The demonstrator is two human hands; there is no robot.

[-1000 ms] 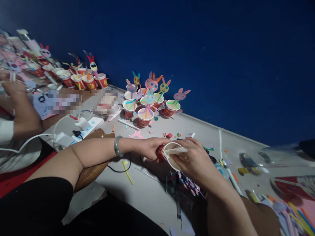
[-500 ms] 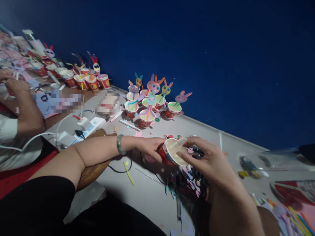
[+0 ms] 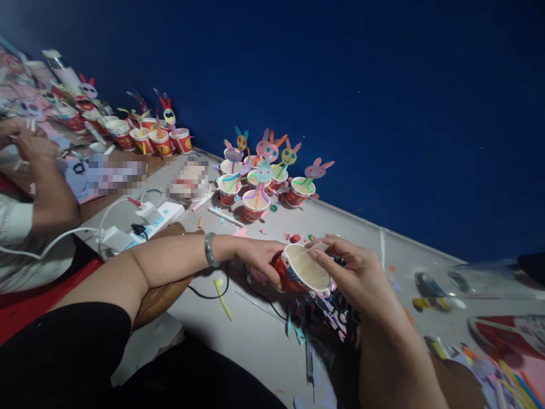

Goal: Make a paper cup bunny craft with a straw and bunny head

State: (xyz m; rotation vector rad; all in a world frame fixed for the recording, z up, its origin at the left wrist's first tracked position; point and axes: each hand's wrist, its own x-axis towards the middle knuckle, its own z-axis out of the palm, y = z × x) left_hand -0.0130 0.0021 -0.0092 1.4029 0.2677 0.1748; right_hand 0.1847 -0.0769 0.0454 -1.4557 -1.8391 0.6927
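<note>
My left hand (image 3: 266,260) is closed around the side of a red paper cup (image 3: 289,277). The cup is tilted, so its cream inside faces me. My right hand (image 3: 351,270) is at the cup's far rim, thumb and fingers pinched on a pale, translucent strip (image 3: 320,246). What exactly the strip is, I cannot tell. Behind the cup stands a group of similar cups (image 3: 254,211) carrying rabbit-like figures (image 3: 267,151) with long ears and coloured limbs.
A white power strip (image 3: 164,218) with plugs and cables lies left of my forearm. Paper scraps (image 3: 298,329) and a yellow strip (image 3: 223,301) litter the grey table. A yellow tube (image 3: 434,304) lies at right. Another person's hands (image 3: 36,139) work at far left, near more cups (image 3: 181,142).
My right thumb has come up out of the cup's opening to its rim, and the strip has shifted slightly right. The cup's mouth has turned and looks wider. My left hand has barely moved.
</note>
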